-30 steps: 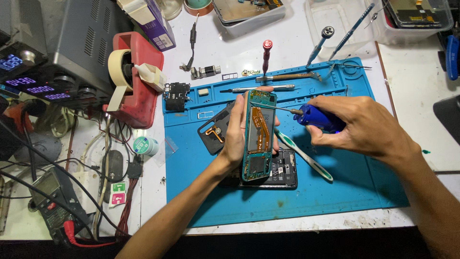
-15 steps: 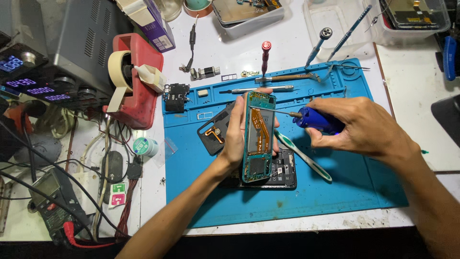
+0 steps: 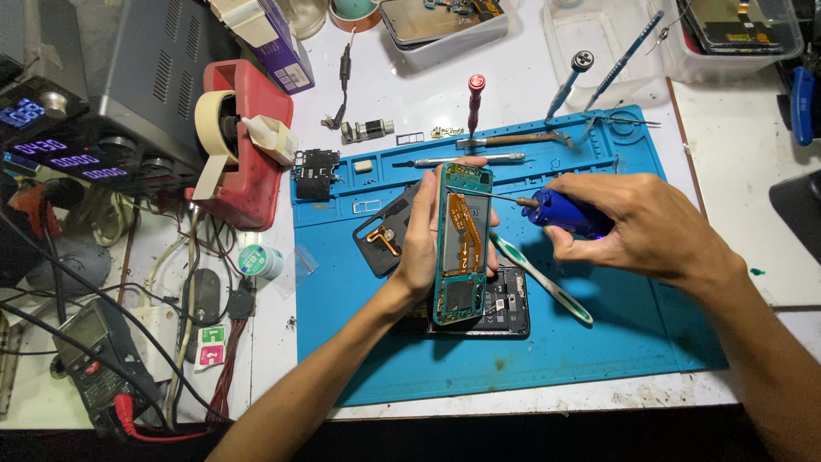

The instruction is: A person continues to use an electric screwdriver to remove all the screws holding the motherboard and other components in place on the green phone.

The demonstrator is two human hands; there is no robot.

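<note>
Barely anything has shifted since the earlier frame: your screwdriver tip sits at the phone's upper edge as before.

Your left hand [image 3: 421,248] is wrapped around the opened phone frame [image 3: 462,244], holding it tilted above the blue mat [image 3: 650,325]; your right hand [image 3: 637,224] is closed on the blue screwdriver [image 3: 564,212], its bit resting near the top; a slip could gouge the orange flex cable [image 3: 460,224]; a loosened screw could drop among the parts below; the toothbrush [image 3: 539,275] lies just beneath.
</note>
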